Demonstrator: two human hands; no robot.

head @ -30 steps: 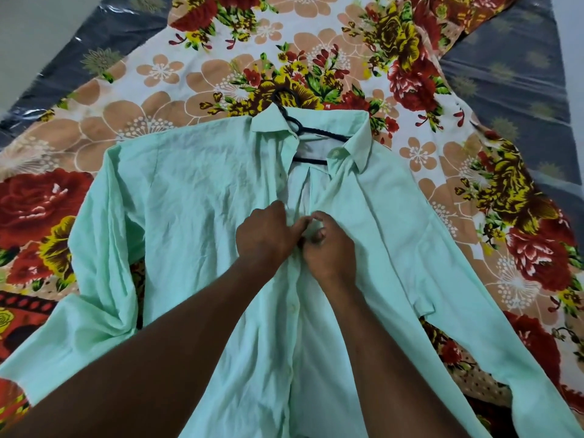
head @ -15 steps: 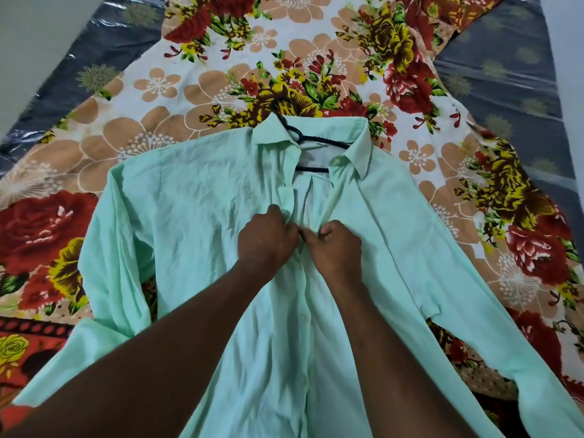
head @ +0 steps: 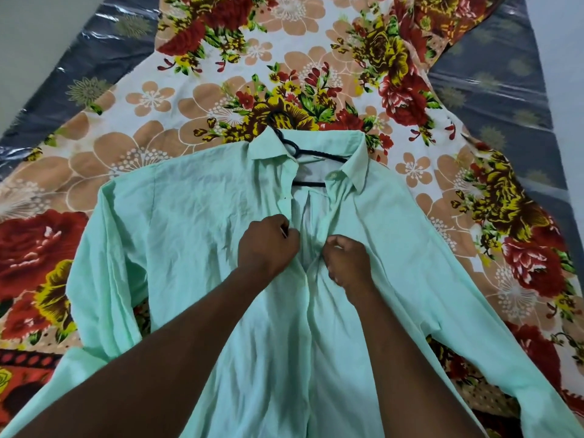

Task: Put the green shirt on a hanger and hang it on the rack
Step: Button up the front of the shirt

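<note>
Left hand [head: 268, 243] curled into a fist, pinching the left placket edge of the green shirt [head: 189, 248] at chest height. Right hand [head: 346, 263] also curled, fingers closed on the opposite placket edge. Half a second ago the two hands were knuckle to knuckle at the front opening; now they sit apart with a strip of open placket between them (whether a button is done up there, cannot tell). Shirt lies flat, front up, on the floral bedsheet [head: 189, 99], long axis running from the person toward the far side, collar pointing away, sleeves spread out to both sides. Black hanger [head: 311, 152] is inside the neck, bar visible across the open collar, hook poking out past the collar's left point onto the sheet. Grey patterned cover [head: 505, 90] flanks the sheet.
</note>
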